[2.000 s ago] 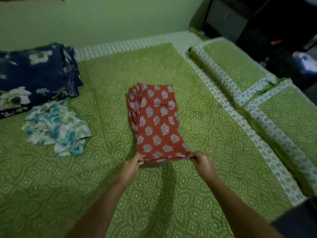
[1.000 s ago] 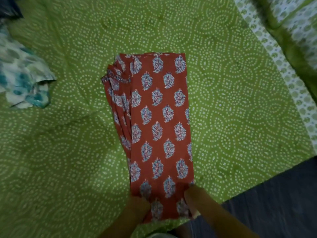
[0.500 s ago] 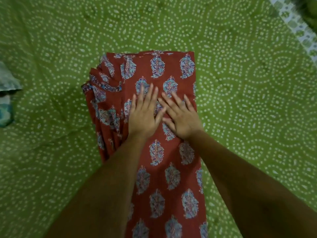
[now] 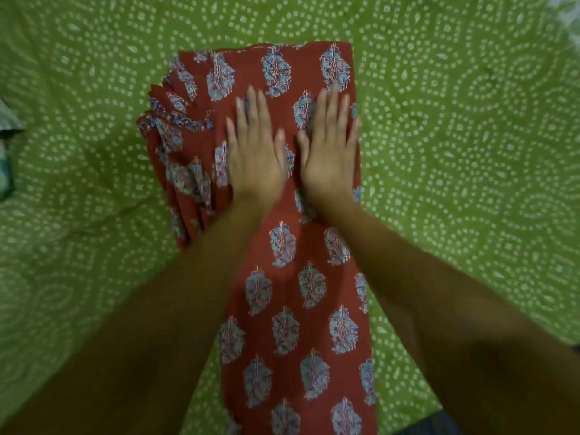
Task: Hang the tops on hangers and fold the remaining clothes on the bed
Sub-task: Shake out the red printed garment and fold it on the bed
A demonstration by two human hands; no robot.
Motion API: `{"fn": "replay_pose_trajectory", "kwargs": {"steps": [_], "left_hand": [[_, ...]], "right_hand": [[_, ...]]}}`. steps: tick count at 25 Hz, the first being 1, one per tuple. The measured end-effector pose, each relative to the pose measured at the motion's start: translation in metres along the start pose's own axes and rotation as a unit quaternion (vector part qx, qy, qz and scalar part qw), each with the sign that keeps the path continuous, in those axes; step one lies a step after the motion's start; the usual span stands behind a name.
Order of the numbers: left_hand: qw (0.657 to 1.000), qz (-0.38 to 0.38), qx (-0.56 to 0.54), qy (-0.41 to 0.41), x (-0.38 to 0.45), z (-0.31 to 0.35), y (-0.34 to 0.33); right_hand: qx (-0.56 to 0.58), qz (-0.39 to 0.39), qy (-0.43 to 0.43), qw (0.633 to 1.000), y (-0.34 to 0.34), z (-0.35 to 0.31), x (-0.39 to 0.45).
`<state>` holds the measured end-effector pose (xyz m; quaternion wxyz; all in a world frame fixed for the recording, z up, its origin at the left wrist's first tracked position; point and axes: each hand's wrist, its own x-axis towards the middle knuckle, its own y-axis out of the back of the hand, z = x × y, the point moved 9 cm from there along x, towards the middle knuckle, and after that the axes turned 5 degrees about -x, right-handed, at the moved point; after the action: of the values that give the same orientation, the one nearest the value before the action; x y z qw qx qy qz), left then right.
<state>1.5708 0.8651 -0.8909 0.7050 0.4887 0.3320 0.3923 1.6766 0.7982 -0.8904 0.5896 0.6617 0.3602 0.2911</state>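
A red garment (image 4: pixel 295 309) printed with pale blue motifs lies folded into a long strip on the green bed cover (image 4: pixel 470 152). Its left side shows several stacked, gathered layers. My left hand (image 4: pixel 255 152) lies flat on the upper half of the strip, fingers straight and spread. Beside it my right hand (image 4: pixel 329 149) presses flat on the cloth near the strip's right edge. The two hands lie side by side, thumbs almost touching. Both forearms cross over the lower half of the garment.
A bit of a white and teal floral garment (image 4: pixel 6 158) shows at the left edge. The green dotted cover fills the view around the red strip. A dark strip of floor (image 4: pixel 439 425) shows at the bottom right.
My hands left the near end of the red strip, moved up it and pressed flat. Since half a second ago they have slid apart, the right toward the strip's right edge.
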Motion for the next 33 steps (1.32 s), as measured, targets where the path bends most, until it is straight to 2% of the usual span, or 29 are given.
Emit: {"fn": "replay_pose_trajectory", "kwargs": {"steps": [2,5,9,10,11,12,13,14,15,16,17,19,21,23,25,27,28,30,32,33], "left_hand": [[0.995,-0.064,0.028,-0.070,-0.098,0.009,-0.029],[0.972,-0.146,0.061,-0.173,-0.237,-0.010,-0.052],[0.937,-0.206,0.057,-0.278,-0.330,-0.031,-0.039],[0.942,-0.191,0.044,-0.271,-0.326,-0.034,-0.026],[0.963,-0.158,0.023,-0.216,-0.307,-0.041,-0.008],[0.988,-0.113,-0.016,-0.104,-0.280,-0.062,0.008],[0.995,-0.053,-0.067,0.043,-0.254,-0.088,0.030],[0.974,0.016,-0.125,0.187,-0.234,-0.111,0.054],[0.932,0.056,-0.186,0.305,-0.215,-0.129,0.071],[0.888,0.050,-0.249,0.383,-0.196,-0.141,0.072],[0.854,0.005,-0.294,0.429,-0.176,-0.147,0.064],[0.792,-0.064,-0.406,0.452,-0.132,-0.150,0.048],[0.677,-0.110,-0.564,0.460,-0.101,-0.139,0.027],[0.590,-0.143,-0.667,0.432,-0.083,-0.127,0.027],[0.529,-0.121,-0.743,0.391,-0.071,-0.130,0.042],[0.498,-0.061,-0.795,0.341,-0.069,-0.153,0.066],[0.494,-0.027,-0.804,0.331,-0.074,-0.173,0.078],[0.509,0.058,-0.791,0.333,-0.094,-0.227,0.094],[0.563,0.134,-0.718,0.387,-0.123,-0.294,0.105],[0.602,0.157,-0.669,0.407,-0.138,-0.321,0.110]], "right_hand": [[0.003,-0.060,0.046,0.997,-0.019,-0.004,-0.096],[-0.036,-0.137,0.074,0.987,-0.033,0.027,-0.212],[-0.083,-0.179,0.133,0.971,-0.027,0.044,-0.266],[-0.081,-0.173,0.131,0.973,-0.020,0.042,-0.259],[-0.079,-0.167,0.119,0.976,-0.014,0.039,-0.247],[-0.079,-0.159,0.103,0.979,-0.007,0.033,-0.230],[-0.069,-0.161,0.088,0.981,-0.002,0.026,-0.212],[-0.047,-0.176,0.072,0.981,0.001,0.019,-0.194],[-0.011,-0.206,0.055,0.977,0.000,0.011,-0.178],[0.028,-0.249,0.031,0.968,-0.005,0.004,-0.166],[0.057,-0.291,-0.004,0.955,-0.011,0.001,-0.157],[0.065,-0.350,-0.065,0.932,-0.024,-0.001,-0.151],[0.048,-0.354,-0.077,0.931,-0.030,-0.003,-0.147],[0.028,-0.340,-0.078,0.937,-0.034,-0.003,-0.144],[0.016,-0.339,-0.088,0.937,-0.034,-0.003,-0.144],[0.020,-0.338,-0.098,0.936,-0.032,-0.002,-0.147],[0.026,-0.330,-0.103,0.938,-0.029,-0.002,-0.150],[0.037,-0.303,-0.124,0.944,-0.020,-0.001,-0.156],[0.051,-0.258,-0.151,0.953,-0.009,-0.003,-0.164],[0.058,-0.226,-0.156,0.960,-0.002,-0.009,-0.168]]}}
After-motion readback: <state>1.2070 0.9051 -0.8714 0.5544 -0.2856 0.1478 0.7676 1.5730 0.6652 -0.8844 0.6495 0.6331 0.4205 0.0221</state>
